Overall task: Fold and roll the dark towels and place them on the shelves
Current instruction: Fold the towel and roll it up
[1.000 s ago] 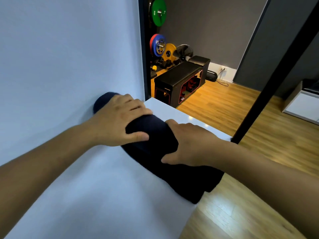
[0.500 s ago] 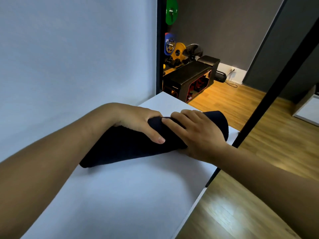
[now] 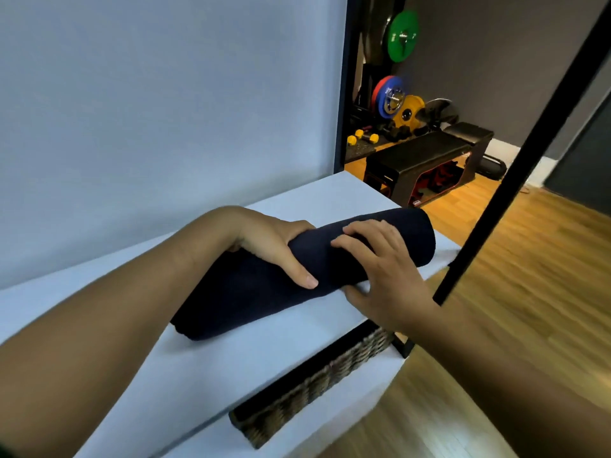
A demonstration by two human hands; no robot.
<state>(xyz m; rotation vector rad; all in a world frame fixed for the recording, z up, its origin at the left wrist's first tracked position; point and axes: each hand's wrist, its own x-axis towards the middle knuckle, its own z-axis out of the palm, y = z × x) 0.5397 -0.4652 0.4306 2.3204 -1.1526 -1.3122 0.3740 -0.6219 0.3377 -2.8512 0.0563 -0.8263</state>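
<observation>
A rolled dark navy towel (image 3: pixel 244 292) lies on the white shelf (image 3: pixel 185 365), running from near left to far right. My left hand (image 3: pixel 274 246) grips the roll around its middle, thumb across the front and fingers hidden behind it. My right hand (image 3: pixel 383 269) rests on the roll's right part with spread fingers on top and the thumb at the lower front edge. The towel's right end (image 3: pixel 420 233) sits close to the shelf's right edge.
A black frame post (image 3: pixel 515 180) rises right of the shelf. A woven basket (image 3: pixel 317 381) sits on the shelf below. A white back panel (image 3: pixel 165 110) stands behind. Beyond are a black bench (image 3: pixel 426 157), coloured weight plates (image 3: pixel 396 100) and wooden floor (image 3: pixel 529 292).
The roll was turned from pointing away to lying along the shelf and now sits a little further right. My view has dropped, showing the basket below.
</observation>
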